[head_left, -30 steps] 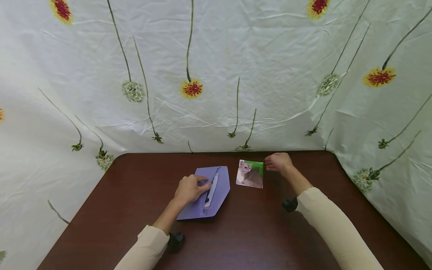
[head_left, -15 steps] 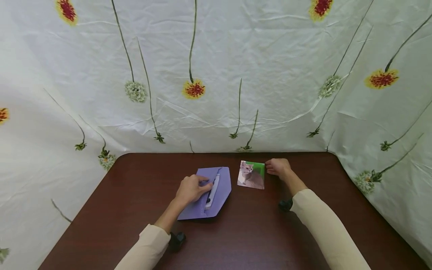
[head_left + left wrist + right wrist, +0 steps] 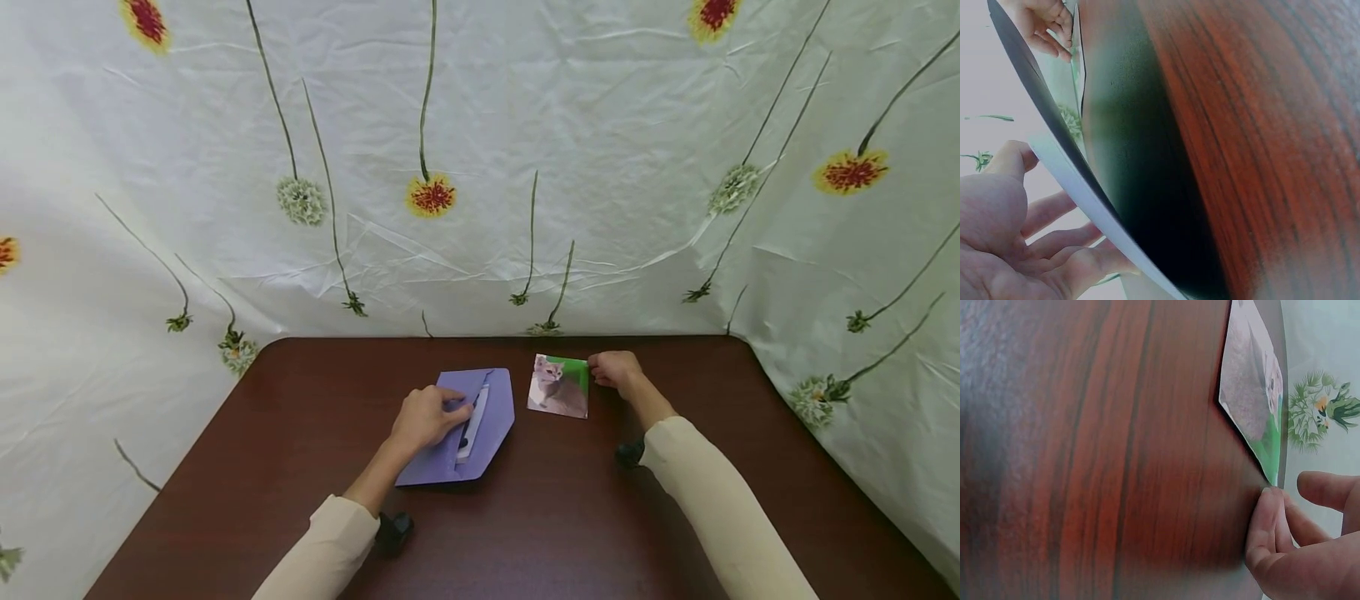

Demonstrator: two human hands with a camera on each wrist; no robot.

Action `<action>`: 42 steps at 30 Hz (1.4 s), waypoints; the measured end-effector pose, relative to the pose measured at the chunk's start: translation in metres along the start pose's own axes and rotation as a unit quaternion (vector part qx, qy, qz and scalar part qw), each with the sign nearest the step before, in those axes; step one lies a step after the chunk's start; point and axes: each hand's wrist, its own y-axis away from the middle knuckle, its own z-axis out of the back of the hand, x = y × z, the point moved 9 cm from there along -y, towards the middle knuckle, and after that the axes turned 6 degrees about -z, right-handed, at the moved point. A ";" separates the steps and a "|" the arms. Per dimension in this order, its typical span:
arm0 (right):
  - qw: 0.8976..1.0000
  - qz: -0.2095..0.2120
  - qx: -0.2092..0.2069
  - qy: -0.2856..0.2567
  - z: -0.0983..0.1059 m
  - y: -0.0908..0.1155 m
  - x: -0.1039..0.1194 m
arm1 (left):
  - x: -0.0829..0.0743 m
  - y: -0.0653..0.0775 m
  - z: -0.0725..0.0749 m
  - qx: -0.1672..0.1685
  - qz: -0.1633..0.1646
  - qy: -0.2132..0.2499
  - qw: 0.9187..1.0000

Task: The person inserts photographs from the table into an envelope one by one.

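A purple envelope [image 3: 492, 433] lies on the table with its flap spread to the right; a white card [image 3: 473, 437] with dark marks shows in its opening. My left hand [image 3: 424, 419] rests on the envelope, fingers and thumb spread over it. The left wrist view has the thumb and fingers of that hand [image 3: 1047, 231] against the envelope's face [image 3: 1085, 194], which stands a little off the table. Right of it lies a square cat photo [image 3: 558, 390] with a green background. My right hand [image 3: 617, 369] touches its upper right corner with its fingertips [image 3: 1267, 503]; the thumb stays apart.
Brown wood-grain table [image 3: 525, 533] under everything. A white flowered cloth [image 3: 480, 167] hangs behind and along both sides of the table. A dark wrist device [image 3: 393, 533] sits under the left wrist, another dark device [image 3: 630, 454] under the right.
My right hand has come slightly left and its fingers have drawn in at the photo's corner. Left hand, envelope and photo stay in place.
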 end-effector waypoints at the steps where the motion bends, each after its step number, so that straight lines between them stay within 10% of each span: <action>1: 1.000 0.000 -0.002 0.000 0.000 0.000 0.000 | 0.000 0.000 0.000 0.000 0.000 0.000 1.000; 22: 0.988 -0.022 -0.069 0.140 0.007 -0.001 -0.005 | 0.001 -0.002 -0.002 0.000 0.000 0.003 1.000; 42: 0.992 -0.057 0.107 0.027 -0.017 0.019 -0.001 | 0.000 -0.003 -0.001 -0.005 -0.008 -0.002 1.000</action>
